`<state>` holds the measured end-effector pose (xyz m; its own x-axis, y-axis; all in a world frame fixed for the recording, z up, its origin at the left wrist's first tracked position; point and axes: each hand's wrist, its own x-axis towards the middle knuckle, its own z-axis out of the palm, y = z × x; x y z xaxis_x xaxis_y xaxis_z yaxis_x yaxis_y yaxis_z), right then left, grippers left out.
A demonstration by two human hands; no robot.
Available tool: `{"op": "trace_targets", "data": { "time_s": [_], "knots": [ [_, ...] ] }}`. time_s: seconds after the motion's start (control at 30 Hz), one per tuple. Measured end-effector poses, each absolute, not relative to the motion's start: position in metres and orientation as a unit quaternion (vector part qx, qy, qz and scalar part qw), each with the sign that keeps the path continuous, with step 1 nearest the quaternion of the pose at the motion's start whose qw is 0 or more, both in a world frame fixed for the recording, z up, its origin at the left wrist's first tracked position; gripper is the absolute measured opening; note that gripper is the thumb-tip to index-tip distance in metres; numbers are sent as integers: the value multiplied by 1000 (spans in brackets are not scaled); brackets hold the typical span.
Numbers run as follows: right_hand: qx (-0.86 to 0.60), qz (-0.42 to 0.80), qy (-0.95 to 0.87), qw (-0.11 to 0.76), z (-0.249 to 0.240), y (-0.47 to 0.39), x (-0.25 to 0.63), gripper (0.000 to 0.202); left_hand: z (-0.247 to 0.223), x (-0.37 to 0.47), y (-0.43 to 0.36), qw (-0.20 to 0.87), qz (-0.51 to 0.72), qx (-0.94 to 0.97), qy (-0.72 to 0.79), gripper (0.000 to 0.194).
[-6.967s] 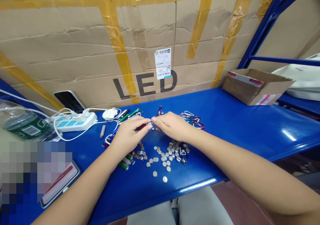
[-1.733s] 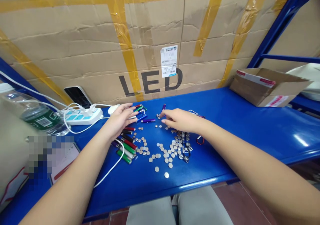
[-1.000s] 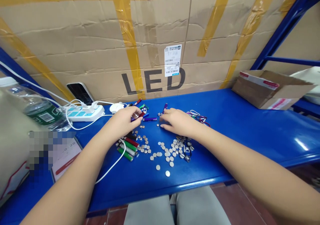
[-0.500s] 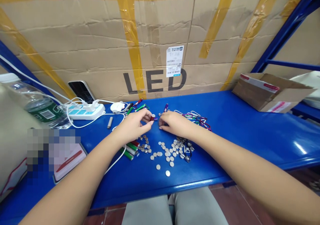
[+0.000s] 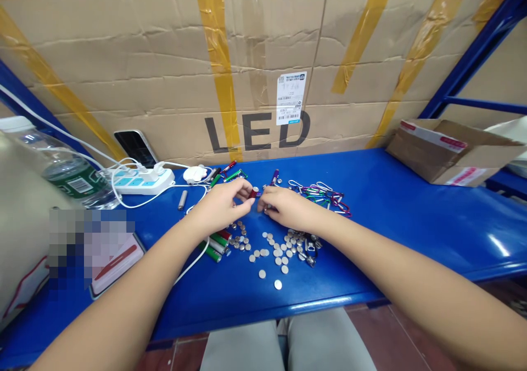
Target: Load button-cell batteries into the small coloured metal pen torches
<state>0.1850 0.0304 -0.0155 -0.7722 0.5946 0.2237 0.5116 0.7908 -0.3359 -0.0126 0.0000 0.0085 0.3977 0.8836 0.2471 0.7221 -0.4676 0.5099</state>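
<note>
My left hand [image 5: 224,202] pinches a small red metal tube [image 5: 252,194] between thumb and fingers. Close beside it, my right hand [image 5: 284,206] has its fingers curled inward; whatever lies at their tips is hidden. A purple tube [image 5: 275,176] stands just behind the right hand. Below the hands, several silver button cells [image 5: 278,261] are scattered on the blue table [image 5: 329,275]. Green, silver and red tubes [image 5: 217,243] lie under my left wrist. Coloured carabiners [image 5: 321,194] form a tangled pile beyond my right wrist.
A white power strip [image 5: 144,181] with cables sits at the left, near a water bottle [image 5: 78,181] and a propped phone [image 5: 135,147]. A pink-screened device [image 5: 115,264] lies in front. An open cardboard box [image 5: 436,149] stands at the back right; a large carton [image 5: 173,85] walls the back.
My right hand has shifted slightly left, closer to the red tube, and its fingers have moved. The left hand keeps its grip. The whole view has shifted a little.
</note>
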Motion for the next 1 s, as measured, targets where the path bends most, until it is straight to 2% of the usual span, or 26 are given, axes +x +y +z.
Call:
{"op": "trace_targets", "data": {
  "time_s": [0.27, 0.47, 0.63, 0.7, 0.87, 1.0],
  "knots": [
    [-292, 154, -929, 165, -5, 33, 200, 12, 9, -14, 0, 161, 243, 820, 492, 17],
    [-299, 143, -935, 125, -5, 34, 202, 17, 9, -14, 0, 171, 215, 826, 492, 20],
    [-290, 158, -936, 119, -10, 35, 198, 11, 8, -13, 0, 177, 207, 835, 478, 20],
    [-296, 152, -931, 148, -7, 35, 200, 9, 7, -13, 0, 181, 203, 835, 478, 19],
    [-288, 173, -892, 304, 4, 31, 202, 12, 6, -12, -1, 183, 202, 841, 468, 18],
    [-254, 189, -885, 342, 9, 24, 198, 10, 8, -10, -3, 183, 217, 846, 451, 14]
  ]
}}
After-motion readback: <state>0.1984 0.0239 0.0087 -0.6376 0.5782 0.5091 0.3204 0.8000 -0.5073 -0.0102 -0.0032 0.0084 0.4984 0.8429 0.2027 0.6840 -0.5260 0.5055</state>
